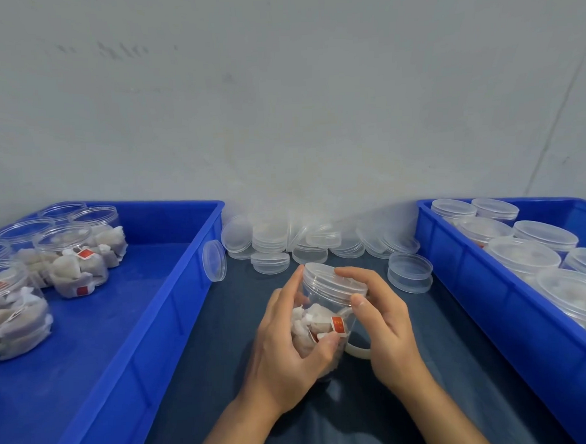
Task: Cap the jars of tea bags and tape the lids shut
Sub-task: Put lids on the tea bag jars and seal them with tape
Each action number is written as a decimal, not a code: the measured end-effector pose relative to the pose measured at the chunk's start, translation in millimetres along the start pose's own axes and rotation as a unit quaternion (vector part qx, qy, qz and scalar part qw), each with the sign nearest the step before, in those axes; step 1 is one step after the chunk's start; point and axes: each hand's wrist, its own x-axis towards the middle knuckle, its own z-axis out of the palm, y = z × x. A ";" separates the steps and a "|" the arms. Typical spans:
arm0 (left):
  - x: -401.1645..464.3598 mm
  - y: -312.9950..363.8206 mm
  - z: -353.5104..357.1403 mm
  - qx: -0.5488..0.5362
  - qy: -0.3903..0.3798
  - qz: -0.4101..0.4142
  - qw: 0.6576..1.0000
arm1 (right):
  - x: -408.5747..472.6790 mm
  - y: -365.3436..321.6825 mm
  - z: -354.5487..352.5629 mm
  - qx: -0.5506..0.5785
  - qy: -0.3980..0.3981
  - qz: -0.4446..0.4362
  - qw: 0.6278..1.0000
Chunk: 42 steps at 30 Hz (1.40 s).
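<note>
We've one jar point(325, 317) tilted, lid point(333, 280) aimed away-right; left grip point(286, 348) clasps body, right grip point(381, 318) pinches lid.

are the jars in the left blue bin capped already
No, the jars in the left blue bin stand with open mouths and no lids, tea bags showing inside.

Grey wall above a dark blue work surface.

A plain pale grey wall point(281, 106) fills the upper half of the frame, matte and evenly lit, with faint dark scuff marks point(119, 50) at upper left and a thin slanting seam point(553, 113) running down the right side. Along the bottom centre lies a table point(456, 365) covered in dark blue cloth, meeting the wall at the middle of the frame.
</note>
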 end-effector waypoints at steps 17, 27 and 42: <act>-1.5 6.4 3.2 0.083 0.042 0.012 0.996 | -0.3 -2.6 2.7 -0.080 0.025 0.006 0.996; -1.6 2.6 5.7 0.095 0.052 0.015 0.994 | -0.3 -6.1 1.4 0.030 0.011 0.028 0.999; -2.0 4.5 5.9 0.104 0.043 0.019 0.993 | -2.2 -5.3 2.3 0.015 0.009 0.046 0.999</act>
